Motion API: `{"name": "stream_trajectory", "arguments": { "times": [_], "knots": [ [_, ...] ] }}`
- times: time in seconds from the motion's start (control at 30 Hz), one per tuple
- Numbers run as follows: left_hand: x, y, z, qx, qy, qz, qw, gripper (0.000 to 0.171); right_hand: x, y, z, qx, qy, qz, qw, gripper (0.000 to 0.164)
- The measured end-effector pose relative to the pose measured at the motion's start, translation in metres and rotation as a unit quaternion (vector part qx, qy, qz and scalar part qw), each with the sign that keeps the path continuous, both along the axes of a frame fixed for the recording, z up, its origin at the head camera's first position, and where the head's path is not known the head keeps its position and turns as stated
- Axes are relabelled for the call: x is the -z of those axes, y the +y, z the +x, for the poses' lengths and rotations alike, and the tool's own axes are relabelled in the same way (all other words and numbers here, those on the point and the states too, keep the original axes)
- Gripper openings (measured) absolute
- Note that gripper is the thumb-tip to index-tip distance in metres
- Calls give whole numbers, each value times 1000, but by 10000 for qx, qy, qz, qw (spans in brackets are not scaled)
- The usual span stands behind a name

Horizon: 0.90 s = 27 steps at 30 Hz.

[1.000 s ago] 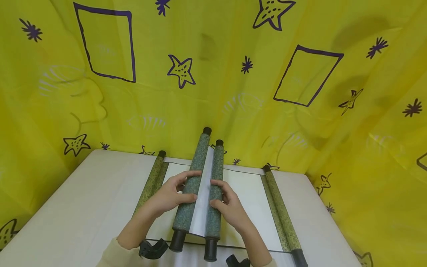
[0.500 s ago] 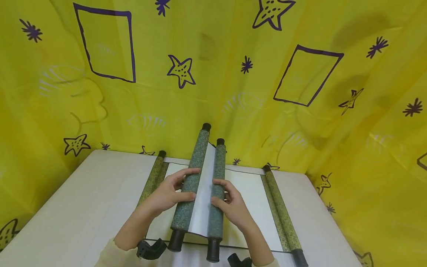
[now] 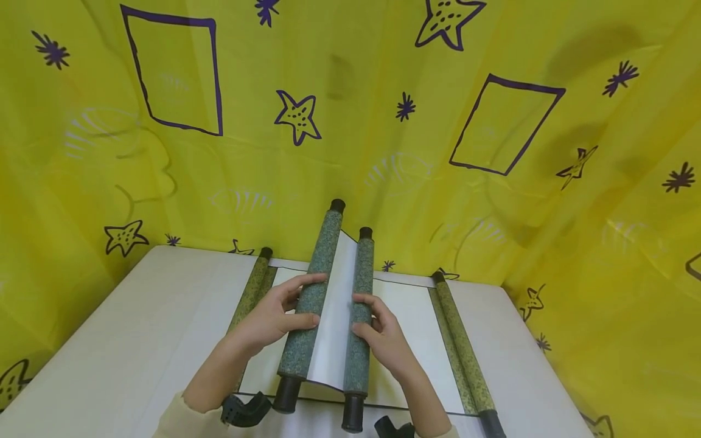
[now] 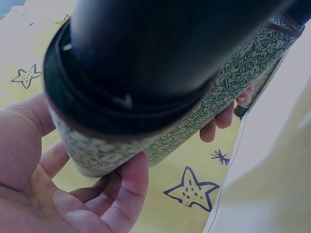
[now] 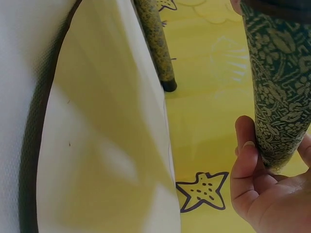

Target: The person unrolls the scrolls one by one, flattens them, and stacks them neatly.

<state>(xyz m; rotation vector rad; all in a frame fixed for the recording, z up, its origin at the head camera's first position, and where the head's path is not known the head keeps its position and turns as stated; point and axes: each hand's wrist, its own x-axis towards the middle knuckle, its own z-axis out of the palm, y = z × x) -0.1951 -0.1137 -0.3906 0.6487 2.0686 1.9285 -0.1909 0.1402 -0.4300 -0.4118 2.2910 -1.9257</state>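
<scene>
Above the table, both hands hold a hanging scroll with teal patterned rolls and black end knobs. My left hand (image 3: 268,319) curls round its left roll (image 3: 310,350), fingers behind and thumb in front. The thinner right roll (image 3: 358,365) is gripped by my right hand (image 3: 389,340). Between the rolls runs a strip of white paper (image 3: 333,310). In the left wrist view, a black knob (image 4: 141,58) covers much of the picture and the left fingers wrap the roll beneath. The right wrist view shows fingertips (image 5: 248,155) curled at the patterned roll (image 5: 279,82).
An olive-patterned scroll lies spread beneath, with its left roll (image 3: 249,298), right roll (image 3: 464,344) and pale sheet (image 3: 408,310) on the white table (image 3: 170,304). A yellow curtain (image 3: 350,152) with dark stars hangs behind the table. Black wrist devices (image 3: 246,409) sit near both wrists.
The teal rolls have moved a little apart: the left one left and slightly up, the right one right. More white paper shows between them. The olive scroll has stayed still.
</scene>
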Motion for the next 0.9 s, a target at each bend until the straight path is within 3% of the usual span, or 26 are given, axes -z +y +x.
{"name": "stream_trajectory", "arguments": {
  "times": [0.63, 0.9],
  "knots": [
    [-6, -6, 0, -49, 20, -6, 10000, 68, 0, 3, -4, 206, 43, 128, 9997, 48],
    [-6, -7, 0, -16, 60, -4, 10000, 69, 2, 6, -4, 91, -75, 95, 9999, 49]
  ]
}}
